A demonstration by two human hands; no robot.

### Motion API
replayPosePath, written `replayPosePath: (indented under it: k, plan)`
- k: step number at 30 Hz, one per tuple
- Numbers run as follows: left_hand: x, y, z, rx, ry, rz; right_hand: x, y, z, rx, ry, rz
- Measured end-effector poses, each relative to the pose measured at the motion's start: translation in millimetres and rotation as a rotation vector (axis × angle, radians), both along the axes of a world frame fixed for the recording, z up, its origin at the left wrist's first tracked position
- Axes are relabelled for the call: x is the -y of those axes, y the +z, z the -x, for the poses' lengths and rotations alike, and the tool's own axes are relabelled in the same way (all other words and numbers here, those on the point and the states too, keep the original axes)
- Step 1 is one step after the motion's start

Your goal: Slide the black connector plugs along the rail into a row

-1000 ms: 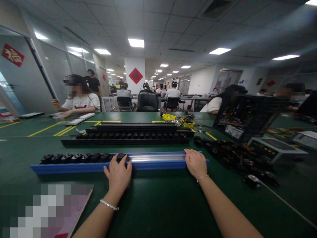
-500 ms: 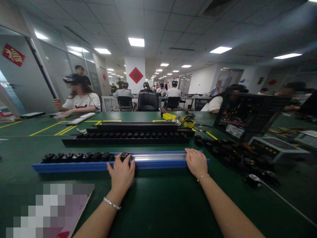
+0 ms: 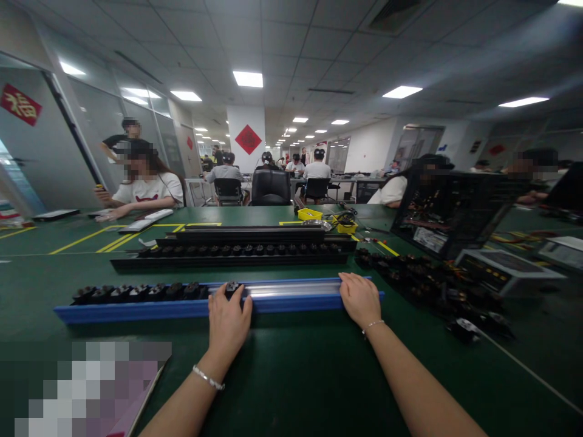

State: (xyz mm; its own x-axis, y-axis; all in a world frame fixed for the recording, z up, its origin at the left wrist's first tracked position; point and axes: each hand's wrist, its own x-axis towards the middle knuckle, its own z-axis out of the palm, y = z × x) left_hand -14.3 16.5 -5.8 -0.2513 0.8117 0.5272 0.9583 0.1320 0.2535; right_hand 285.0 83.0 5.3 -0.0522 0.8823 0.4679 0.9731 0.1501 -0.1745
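Observation:
A long blue rail (image 3: 136, 312) with a silvery inner channel lies across the green table in front of me. In its left part stands a row of small black socket-like blocks (image 3: 157, 291). My left hand (image 3: 228, 315) has its fingers round a single black block (image 3: 232, 287) in the channel, set apart to the right of that row; the fingers partly hide it. At the rail's right end, my right hand (image 3: 361, 298) grips the rail with its fingers over the far edge and the thumb hidden.
Behind the blue rail lies a black rail (image 3: 228, 262) filled with similar blocks. Loose black blocks (image 3: 423, 279) are heaped to the right, near a grey boxy unit (image 3: 505, 273) and an open computer case (image 3: 437, 212). A yellow tray (image 3: 310, 214) stands farther back. Co-workers sit around.
My left hand and the single block have slid a little to the right along the rail, widening the gap to the row. The right hand stays on the rail's end.

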Motion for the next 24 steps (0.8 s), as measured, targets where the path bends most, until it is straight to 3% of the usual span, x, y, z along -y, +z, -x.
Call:
replayPosePath:
  k: [24]
  plan:
    - [3.6, 6.0, -6.9, 0.009, 0.025, 0.048, 1.8, 2.0, 1.7, -0.007, -0.018, 0.012]
